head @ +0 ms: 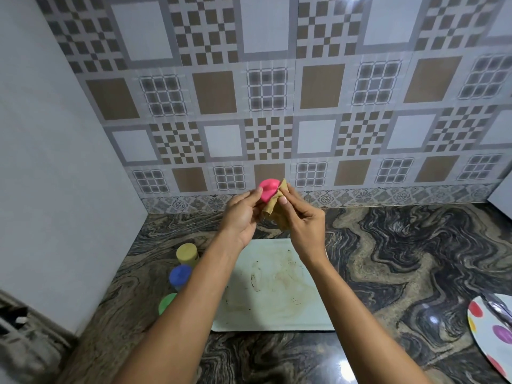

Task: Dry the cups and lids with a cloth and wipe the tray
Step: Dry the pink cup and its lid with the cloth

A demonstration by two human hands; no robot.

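My left hand (241, 214) holds a pink lid (267, 191) up above the counter, thumb on its edge. Against the lid's right side, my right hand (303, 217) pinches a tan cloth (275, 207), and part of the cloth hangs below my fingers. Below my arms lies a white tray (277, 286) with brown stains and dark specks. To the tray's left stand three lidded cups in a row: a yellow one (187, 253), a blue one (180, 275) and a green one (167, 302), partly hidden by my left forearm.
The counter (388, 259) is dark swirled marble, backed by a patterned tile wall (277, 106). A plain white wall (55, 189) closes the left side. A white plate with coloured dots (496, 328) lies at the right edge.
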